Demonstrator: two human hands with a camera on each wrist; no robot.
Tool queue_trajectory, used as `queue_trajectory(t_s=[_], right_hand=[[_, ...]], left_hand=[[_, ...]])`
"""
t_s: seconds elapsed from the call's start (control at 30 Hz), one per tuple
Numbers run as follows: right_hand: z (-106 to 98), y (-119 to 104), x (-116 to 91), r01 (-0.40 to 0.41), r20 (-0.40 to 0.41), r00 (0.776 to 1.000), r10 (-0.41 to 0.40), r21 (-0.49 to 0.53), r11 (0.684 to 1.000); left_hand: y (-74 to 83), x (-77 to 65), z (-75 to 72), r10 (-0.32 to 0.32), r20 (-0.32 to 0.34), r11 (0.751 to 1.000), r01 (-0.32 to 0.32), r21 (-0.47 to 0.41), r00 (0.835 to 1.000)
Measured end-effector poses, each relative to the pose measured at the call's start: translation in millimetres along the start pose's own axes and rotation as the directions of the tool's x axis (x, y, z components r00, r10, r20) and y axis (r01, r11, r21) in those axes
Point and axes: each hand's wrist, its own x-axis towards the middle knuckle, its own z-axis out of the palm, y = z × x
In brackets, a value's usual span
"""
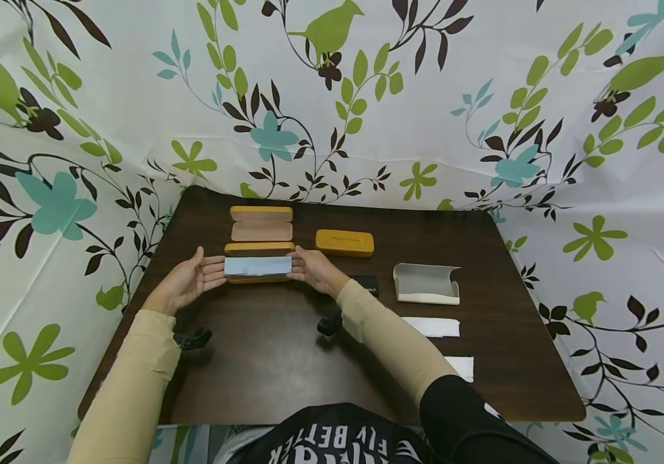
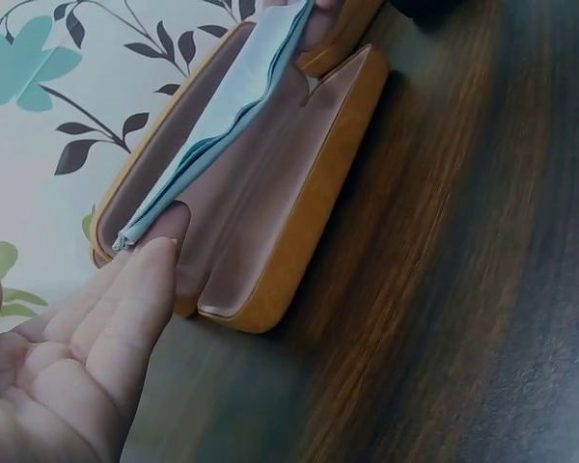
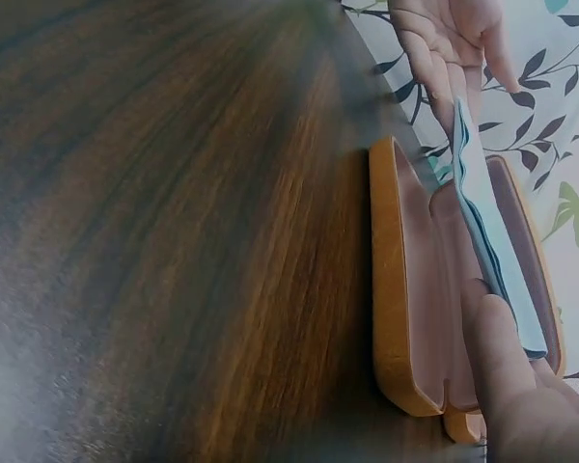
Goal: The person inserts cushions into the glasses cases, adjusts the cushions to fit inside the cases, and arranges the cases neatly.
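Observation:
A folded light blue cloth (image 1: pixel 258 265) is held level above an open yellow glasses case (image 2: pixel 338 183) with a pinkish lining. My left hand (image 1: pixel 187 280) supports one end on straight fingers, palm turned up and thumb standing clear. At the other end, the fingers of my right hand (image 1: pixel 317 270) reach out straight under the cloth. The wrist views show its layered edges, with the case below it. Part of the case's interior is hidden by the cloth in the head view.
Behind it stands another open yellow case (image 1: pixel 262 231). A closed yellow case (image 1: pixel 344 243) lies to the right. A black box (image 1: pixel 366 283) is partly covered by my right arm. Farther right lie a whitish open holder (image 1: pixel 426 283), a white strip (image 1: pixel 436 327) and another white piece (image 1: pixel 464 367).

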Motion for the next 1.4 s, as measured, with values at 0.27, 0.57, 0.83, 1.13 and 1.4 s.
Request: queue_trajectory(t_s=[0.27, 0.57, 0.83, 1.13, 1.4], right_hand=[[1.6, -0.2, 11.9, -0.035, -0.010, 0.999, 0.035, 0.015, 0.999], [2.6, 5.0, 19.4, -0.062, -0.054, 0.997, 0.063, 0.021, 0.998], [1.1, 8.1, 21.8, -0.061, -0.048, 0.997, 0.061, -0.008, 0.998], [-0.3, -0.1, 17.8, -0.068, -0.041, 0.997, 0.066, -0.042, 0.997], [-6.0, -8.7, 6.3, -0.059, -0.069, 0.996, 0.047, -0.175, 0.983]], left_hand=[[-2.7, 3.0, -7.2, -0.022, -0.035, 0.999, 0.023, 0.034, 0.999], [-4.9, 5.5, -11.5, -0.048, -0.088, 0.984, 0.062, 0.166, 0.995], [-3.9, 8.0, -16.4, -0.051, -0.150, 0.947, 0.096, 0.308, 0.987], [-1.4, 9.3, -13.7, -0.024, -0.159, 0.944, 0.074, 0.321, 0.987], [2.4, 5.2, -12.2, -0.006, -0.172, 0.937, 0.065, 0.342, 0.985]])
